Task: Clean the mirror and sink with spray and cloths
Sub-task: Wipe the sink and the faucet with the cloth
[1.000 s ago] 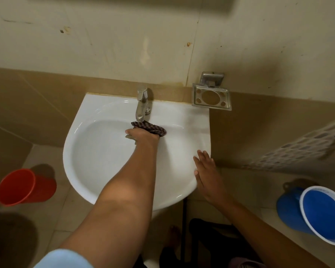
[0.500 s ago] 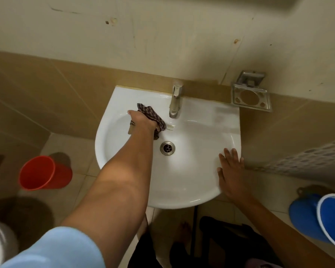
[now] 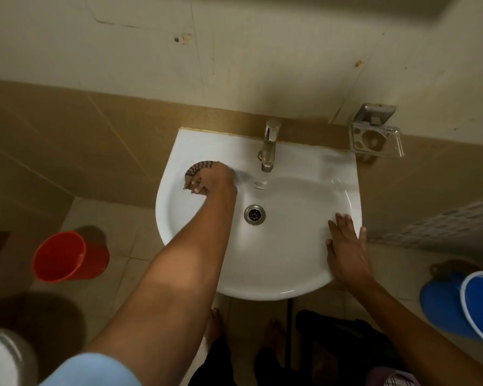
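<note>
A white wall-mounted sink point(image 3: 287, 271) fills the middle of the head view, with a metal tap point(image 3: 268, 147) at its back and a steel drain point(image 3: 255, 214) in the bowl. My left hand point(image 3: 212, 181) grips a dark checked cloth point(image 3: 197, 169) and presses it against the bowl's back left wall. My right hand point(image 3: 346, 253) lies flat with straight fingers on the sink's right rim. No spray bottle or mirror is in view.
An empty metal soap holder point(image 3: 375, 137) hangs on the wall right of the tap. A red bucket point(image 3: 64, 257) stands on the floor at the left, a blue bucket point(image 3: 463, 305) at the right. My bare feet point(image 3: 216, 324) are under the sink.
My left hand has swept the cloth from under the tap leftward to the bowl's left side. My right hand has stayed on the right rim. The camera has shifted left.
</note>
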Demonstrator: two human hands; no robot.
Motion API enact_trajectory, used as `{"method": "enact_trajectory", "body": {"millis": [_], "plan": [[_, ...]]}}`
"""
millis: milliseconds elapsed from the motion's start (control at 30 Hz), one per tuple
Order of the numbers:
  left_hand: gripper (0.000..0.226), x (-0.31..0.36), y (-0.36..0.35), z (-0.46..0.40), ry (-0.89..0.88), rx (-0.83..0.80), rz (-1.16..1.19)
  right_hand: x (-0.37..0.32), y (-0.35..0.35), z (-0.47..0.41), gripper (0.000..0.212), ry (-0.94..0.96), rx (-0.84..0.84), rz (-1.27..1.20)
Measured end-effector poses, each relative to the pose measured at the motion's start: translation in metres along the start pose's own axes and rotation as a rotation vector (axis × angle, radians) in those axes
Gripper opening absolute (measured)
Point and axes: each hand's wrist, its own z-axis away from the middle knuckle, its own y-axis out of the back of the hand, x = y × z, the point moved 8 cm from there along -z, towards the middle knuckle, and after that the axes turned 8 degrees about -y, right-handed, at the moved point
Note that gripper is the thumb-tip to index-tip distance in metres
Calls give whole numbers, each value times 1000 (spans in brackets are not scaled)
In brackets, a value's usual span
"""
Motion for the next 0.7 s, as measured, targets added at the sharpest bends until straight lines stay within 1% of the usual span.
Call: {"method": "enact_trajectory", "body": {"millis": [67,133,233,267,300,400,467,533,600,700], "plan": [[80,6,5,23,-190,-42,-318,-2,1,1,48,2,-1,-3],[86,1,7,41,-372,-125,-592,-4,1,2,47,3,-3,2],[88,-27,19,34,-670,-322,-1032,-4,0,2,46,-2,6,21],[88,-34,26,29,-745,-388,-1146,-5,0,2,45,-2,4,28],[87,-39,31,21,-780,-442,-1222,-4,-1,2,44,-1,4,33],[80,-38,31,10,-852,-550,-1335,-4,-2,3,43,-6,7,57],[78,-45,18,8,-869,-625,-1386,-3,-3,3,49,-4,0,74],[72,-57,2,11,-832,-677,-1385,-3,-5,3,53,11,0,90],[68,-73,-16,18,-768,-738,-1385,-2,-5,3,51,26,11,108],[71,-90,-44,35,-751,-790,-1432,-2,-7,3,51,39,15,122]]}}
